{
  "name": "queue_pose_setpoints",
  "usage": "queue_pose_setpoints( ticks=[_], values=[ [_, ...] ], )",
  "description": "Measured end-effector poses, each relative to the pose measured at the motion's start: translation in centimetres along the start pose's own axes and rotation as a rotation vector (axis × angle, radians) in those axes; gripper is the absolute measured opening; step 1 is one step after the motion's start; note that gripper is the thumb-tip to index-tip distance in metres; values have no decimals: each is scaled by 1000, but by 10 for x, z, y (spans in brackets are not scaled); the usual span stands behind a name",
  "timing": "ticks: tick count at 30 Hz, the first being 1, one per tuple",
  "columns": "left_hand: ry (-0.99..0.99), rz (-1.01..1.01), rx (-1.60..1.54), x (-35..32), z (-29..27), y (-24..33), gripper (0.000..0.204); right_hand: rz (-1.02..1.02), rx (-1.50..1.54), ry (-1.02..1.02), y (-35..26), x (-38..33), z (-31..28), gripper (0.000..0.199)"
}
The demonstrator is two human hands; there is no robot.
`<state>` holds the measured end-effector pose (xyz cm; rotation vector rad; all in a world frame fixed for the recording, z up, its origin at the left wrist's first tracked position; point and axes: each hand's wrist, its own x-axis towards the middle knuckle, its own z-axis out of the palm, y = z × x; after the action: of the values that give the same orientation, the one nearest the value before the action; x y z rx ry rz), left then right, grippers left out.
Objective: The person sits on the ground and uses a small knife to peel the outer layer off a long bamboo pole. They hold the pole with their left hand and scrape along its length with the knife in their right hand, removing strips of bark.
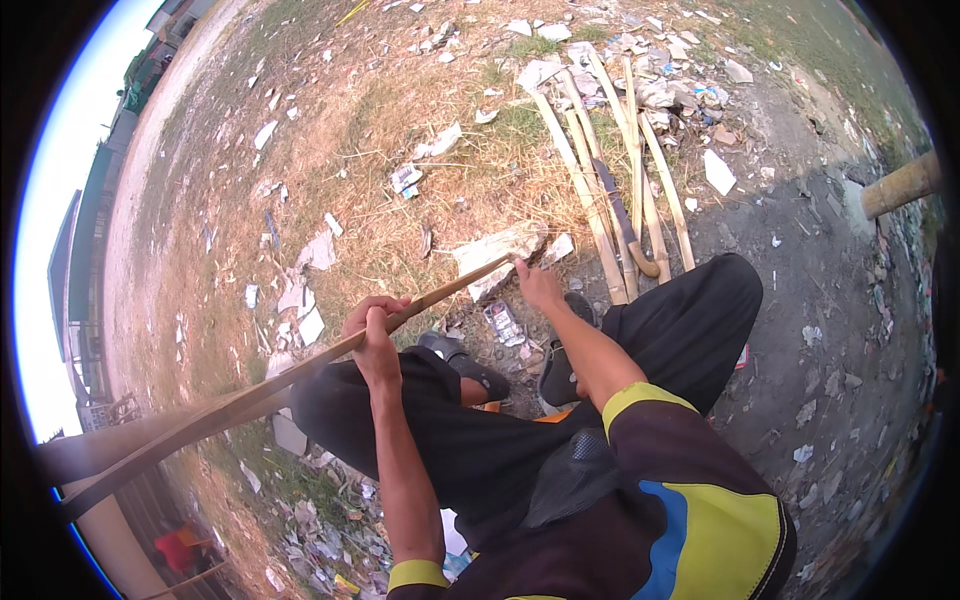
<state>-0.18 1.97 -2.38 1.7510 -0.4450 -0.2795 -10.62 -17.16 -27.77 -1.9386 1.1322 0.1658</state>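
Observation:
A long split bamboo strip [330, 353] runs slantwise across my lap from the lower left to a point just ahead of my knees. My left hand [375, 335] is wrapped round it above my left knee. At its far tip, my right hand [541, 287] has its fingers closed on the end. Several cut bamboo strips [583, 200] lie on the ground ahead to the right. On top of them rests a machete [618, 212] with a dark blade and a curved wooden handle.
Scraps of paper and plastic litter the dry grass [350, 150]. A crumpled pale sheet [497, 250] lies under the strip's tip. A bamboo post [902, 185] juts in at the right. A thick beam [100, 445] crosses at the lower left; a red object [180, 548] sits beyond.

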Motion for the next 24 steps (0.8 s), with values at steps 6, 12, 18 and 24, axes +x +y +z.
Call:
queue_pose_setpoints(
  ticks=[6, 12, 18, 24],
  values=[
    [-51, 20, 41, 0, 1, 0, 25, 26, -36, 2, 0, -8, -1, 80],
    [-13, 3, 17, 4, 7, 4, 28, 24, -89, 56, 24, 2, 8, 79],
    [-3, 33, 123, 2, 3, 4, 28, 1, -43, -69, 15, -4, 5, 82],
    [-16, 57, 41, 5, 7, 1, 29, -69, -72, -73, -4, 9, -18, 82]
  ],
)
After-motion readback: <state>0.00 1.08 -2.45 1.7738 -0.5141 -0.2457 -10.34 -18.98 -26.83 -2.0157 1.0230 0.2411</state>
